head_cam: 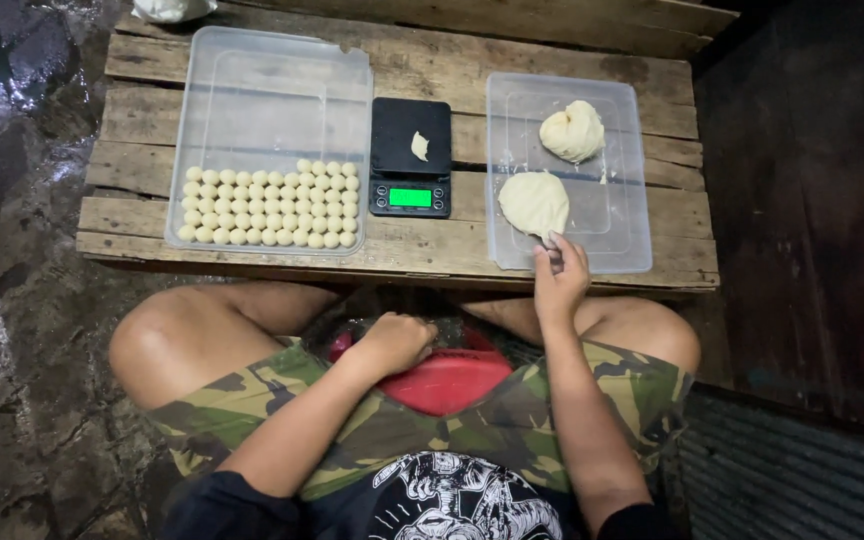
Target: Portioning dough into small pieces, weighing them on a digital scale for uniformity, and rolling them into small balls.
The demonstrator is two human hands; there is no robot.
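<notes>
My right hand (559,278) reaches to the near edge of a clear plastic tray (624,225) and pinches the near tip of a flat pale dough lump (534,203). A second, rounder dough lump (572,131) lies farther back in the same tray. My left hand (395,340) rests closed in my lap over a red object (449,379); whether it holds anything is hidden. A small dough piece (419,146) lies on the black digital scale (410,157) with a lit green display.
A larger clear tray (262,90) at left holds several rows of small dough balls (272,206). Everything stands on a low wooden pallet table (672,205). Wet dark floor lies to the left; a corrugated metal sheet (802,480) is at the lower right.
</notes>
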